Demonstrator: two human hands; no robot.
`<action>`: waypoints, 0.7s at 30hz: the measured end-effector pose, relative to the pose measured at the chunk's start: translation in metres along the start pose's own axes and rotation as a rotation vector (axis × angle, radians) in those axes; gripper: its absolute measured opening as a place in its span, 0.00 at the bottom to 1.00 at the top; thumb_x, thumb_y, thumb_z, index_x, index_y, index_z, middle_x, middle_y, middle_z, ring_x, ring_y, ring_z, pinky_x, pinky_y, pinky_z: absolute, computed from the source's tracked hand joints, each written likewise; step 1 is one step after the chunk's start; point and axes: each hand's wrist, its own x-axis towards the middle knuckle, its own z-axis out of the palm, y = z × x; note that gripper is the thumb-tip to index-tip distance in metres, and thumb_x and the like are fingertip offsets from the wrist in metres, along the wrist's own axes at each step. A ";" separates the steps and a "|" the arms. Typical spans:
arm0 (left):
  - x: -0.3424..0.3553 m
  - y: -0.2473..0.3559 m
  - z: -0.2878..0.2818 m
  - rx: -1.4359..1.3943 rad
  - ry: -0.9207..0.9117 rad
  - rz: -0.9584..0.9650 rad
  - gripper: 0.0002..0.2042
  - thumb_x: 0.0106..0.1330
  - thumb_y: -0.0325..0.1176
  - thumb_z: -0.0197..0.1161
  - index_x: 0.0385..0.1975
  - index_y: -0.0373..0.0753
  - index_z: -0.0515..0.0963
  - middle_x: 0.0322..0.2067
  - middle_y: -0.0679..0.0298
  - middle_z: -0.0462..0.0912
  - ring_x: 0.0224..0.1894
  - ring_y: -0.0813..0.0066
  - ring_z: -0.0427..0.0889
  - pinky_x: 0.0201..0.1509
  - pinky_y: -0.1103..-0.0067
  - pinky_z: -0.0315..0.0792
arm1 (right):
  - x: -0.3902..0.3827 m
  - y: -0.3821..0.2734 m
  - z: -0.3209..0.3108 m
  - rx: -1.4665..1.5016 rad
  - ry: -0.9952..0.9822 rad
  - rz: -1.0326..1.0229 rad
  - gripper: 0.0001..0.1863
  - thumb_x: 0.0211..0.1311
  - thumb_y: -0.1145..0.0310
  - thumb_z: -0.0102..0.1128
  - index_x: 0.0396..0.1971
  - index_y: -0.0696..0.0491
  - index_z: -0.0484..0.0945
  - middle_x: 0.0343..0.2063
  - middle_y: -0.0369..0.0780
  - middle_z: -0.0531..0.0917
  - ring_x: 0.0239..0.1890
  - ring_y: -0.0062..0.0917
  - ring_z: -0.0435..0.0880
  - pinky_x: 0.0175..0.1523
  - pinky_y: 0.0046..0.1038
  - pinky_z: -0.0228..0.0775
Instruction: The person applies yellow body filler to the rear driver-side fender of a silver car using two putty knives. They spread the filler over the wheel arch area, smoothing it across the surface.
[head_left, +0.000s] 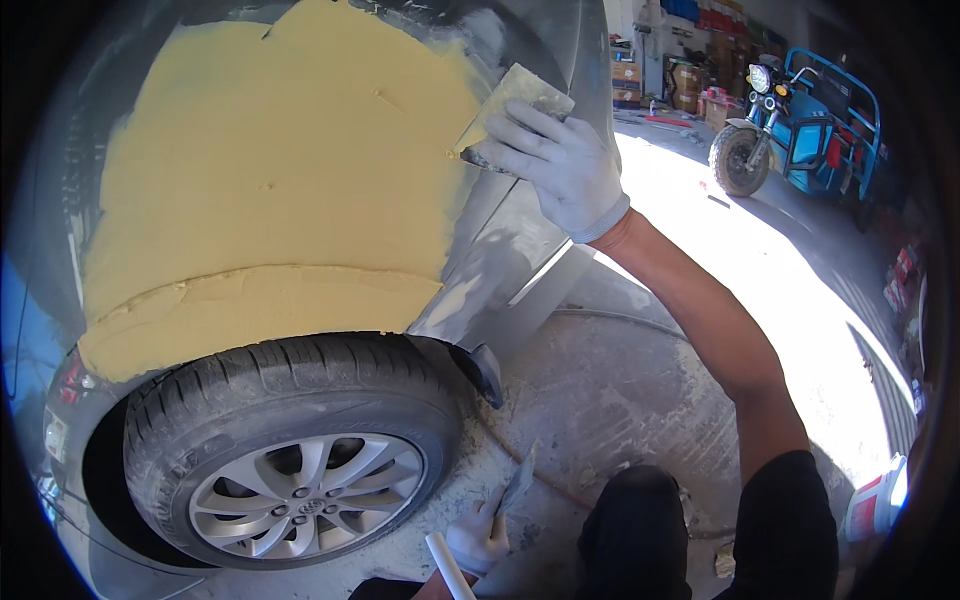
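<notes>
Along the right edge of the broad yellow filler patch (290, 170), on the grey car panel (478, 228), the right hand (565, 170) is clamped on a flat rectangular spreader (537, 90), its gloved fingers laid across the upper face. The spreader slants, its lower left corner at the border of the patch. The filler covers most of the panel above the wheel arch, down to the arch's edge; a raised ridge runs across its lower part, with small lumps higher up. Beneath the arch sits a dark tyre (290, 388) on a silver spoked wheel (316, 506), and a dark flap (487, 376) hangs at the arch's right end.

Low down, just right of the tyre, the left hand (478, 542), also gloved, is closed on a thin scraper (519, 484) whose blade points up and right over the concrete floor (625, 385). A white bar (447, 566) crosses beside that hand; it is partly cut off, so whether the hand also grips it I cannot tell. Beyond the car's right side stands a blue three-wheeler (812, 140).
</notes>
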 end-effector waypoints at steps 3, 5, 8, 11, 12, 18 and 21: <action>-0.001 -0.001 0.001 0.001 -0.001 0.005 0.21 0.65 0.26 0.62 0.59 0.41 0.77 0.30 0.51 0.81 0.25 0.47 0.82 0.29 0.61 0.76 | -0.018 -0.001 0.002 -0.009 -0.051 0.018 0.26 0.56 0.79 0.53 0.54 0.43 0.84 0.60 0.34 0.81 0.67 0.29 0.75 0.51 0.31 0.68; -0.001 -0.001 0.001 0.012 -0.010 -0.006 0.20 0.66 0.27 0.62 0.59 0.41 0.77 0.30 0.51 0.81 0.26 0.46 0.82 0.29 0.61 0.76 | -0.023 -0.001 -0.002 -0.007 -0.088 0.020 0.25 0.56 0.78 0.53 0.53 0.44 0.84 0.60 0.34 0.81 0.67 0.29 0.75 0.52 0.31 0.68; -0.002 -0.001 0.001 0.019 -0.013 -0.017 0.19 0.67 0.28 0.61 0.59 0.41 0.77 0.30 0.50 0.81 0.26 0.45 0.82 0.30 0.60 0.76 | -0.023 -0.001 -0.014 0.014 -0.163 0.005 0.24 0.57 0.78 0.54 0.53 0.45 0.84 0.60 0.35 0.81 0.67 0.30 0.75 0.53 0.32 0.68; 0.000 -0.005 0.005 -0.007 0.026 0.010 0.19 0.68 0.30 0.61 0.59 0.40 0.78 0.30 0.50 0.81 0.27 0.45 0.82 0.31 0.58 0.76 | -0.022 0.005 -0.034 -0.014 -0.225 -0.037 0.23 0.57 0.76 0.54 0.52 0.44 0.83 0.58 0.34 0.82 0.66 0.28 0.75 0.52 0.31 0.68; -0.002 -0.008 0.007 -0.001 0.011 0.003 0.19 0.68 0.30 0.61 0.58 0.40 0.78 0.30 0.50 0.81 0.27 0.45 0.82 0.31 0.58 0.77 | -0.026 0.010 -0.038 -0.046 -0.210 -0.044 0.23 0.57 0.75 0.55 0.52 0.41 0.83 0.57 0.32 0.83 0.64 0.26 0.76 0.51 0.30 0.69; -0.008 -0.024 0.008 -0.015 0.068 0.021 0.18 0.68 0.31 0.61 0.57 0.41 0.78 0.31 0.48 0.82 0.28 0.44 0.82 0.32 0.57 0.77 | 0.077 -0.014 -0.076 0.084 0.083 -0.114 0.24 0.58 0.78 0.53 0.54 0.46 0.84 0.56 0.38 0.84 0.61 0.35 0.80 0.54 0.35 0.71; -0.005 -0.024 0.008 -0.020 0.064 0.020 0.17 0.68 0.30 0.61 0.57 0.41 0.78 0.32 0.48 0.82 0.29 0.43 0.82 0.32 0.57 0.77 | 0.137 -0.022 -0.076 0.089 0.241 -0.196 0.21 0.59 0.74 0.56 0.51 0.45 0.85 0.54 0.37 0.85 0.58 0.32 0.82 0.52 0.34 0.73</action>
